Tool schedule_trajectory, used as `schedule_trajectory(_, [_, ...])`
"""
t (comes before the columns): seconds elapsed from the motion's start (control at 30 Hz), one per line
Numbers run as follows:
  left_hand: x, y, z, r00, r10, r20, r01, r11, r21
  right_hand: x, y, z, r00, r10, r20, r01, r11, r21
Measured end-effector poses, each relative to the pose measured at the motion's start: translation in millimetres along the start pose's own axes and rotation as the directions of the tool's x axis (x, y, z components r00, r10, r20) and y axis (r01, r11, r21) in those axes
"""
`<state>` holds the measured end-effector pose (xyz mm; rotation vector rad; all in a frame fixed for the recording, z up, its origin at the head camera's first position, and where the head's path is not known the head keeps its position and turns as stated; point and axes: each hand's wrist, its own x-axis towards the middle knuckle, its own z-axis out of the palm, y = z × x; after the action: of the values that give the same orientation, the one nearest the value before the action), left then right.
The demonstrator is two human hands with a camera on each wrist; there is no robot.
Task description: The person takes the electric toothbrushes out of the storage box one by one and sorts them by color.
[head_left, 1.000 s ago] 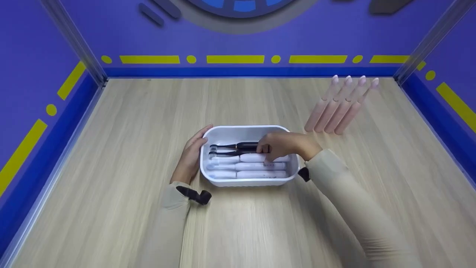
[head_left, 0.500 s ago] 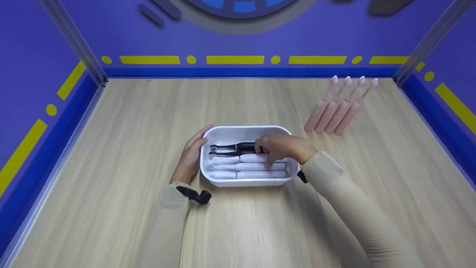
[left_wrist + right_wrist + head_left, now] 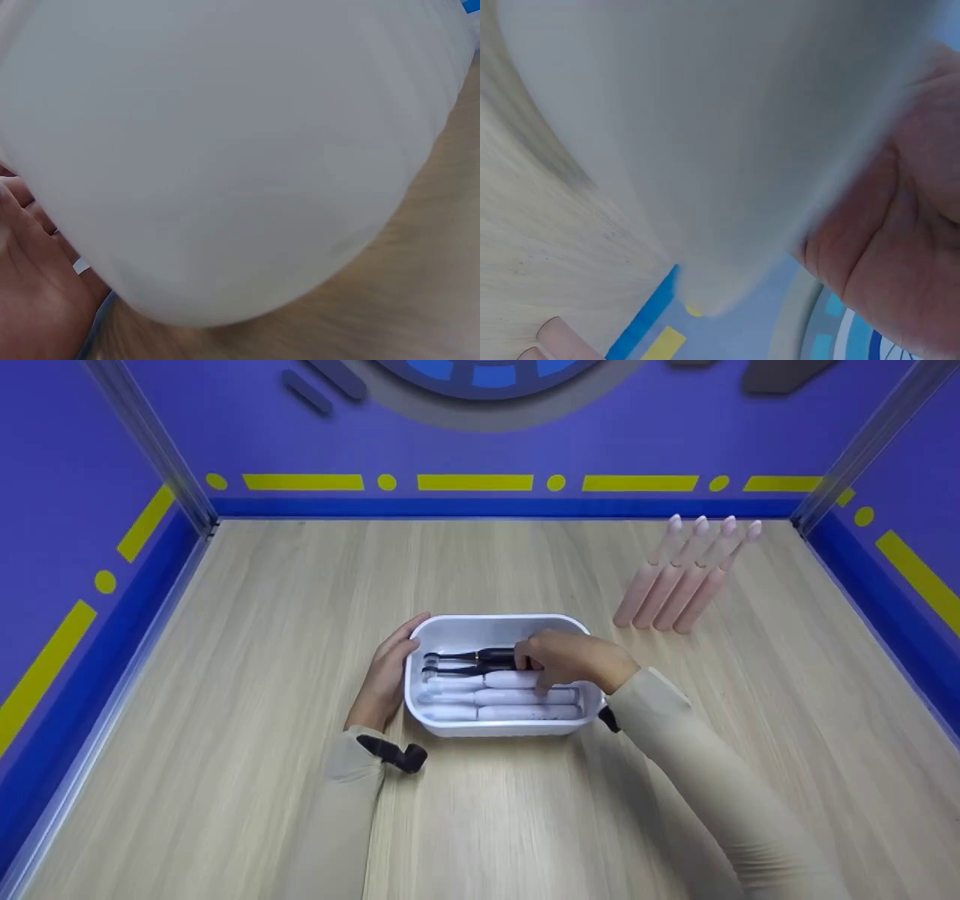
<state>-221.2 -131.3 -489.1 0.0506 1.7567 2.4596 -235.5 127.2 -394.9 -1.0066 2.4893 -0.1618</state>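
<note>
A white plastic box (image 3: 495, 725) stands on the table, holding electric toothbrushes laid lengthwise. Two black toothbrushes (image 3: 491, 653) lie at its far side, several white toothbrushes (image 3: 525, 712) nearer. My left hand (image 3: 382, 679) grips the box's left end, thumb over the rim; its palm (image 3: 34, 292) shows beside the box wall in the left wrist view. Reaching in from the right, my right hand (image 3: 574, 656) has its fingers curled down around the handles, where black and white brushes meet. It covers those handle ends. In the right wrist view the box wall hides its fingertips.
Several pink electric toothbrushes (image 3: 679, 596) stand upright in a row on the wooden table (image 3: 262, 660), behind and right of the box. Blue-purple walls (image 3: 480, 450) enclose the back and both sides.
My right hand has shifted slightly left inside the box since the first frame, then stayed nearly still. The left hand, box and pink toothbrushes have kept their places.
</note>
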Motion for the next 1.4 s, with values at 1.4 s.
schedule_trajectory(1.4, [0.6, 0.8, 1.5, 1.000, 0.001, -0.018, -0.001, 1.000, 0.007, -14.3, 16.7, -7.0, 0.982, -0.173, -0.080, 0.179, 0.980, 0.082])
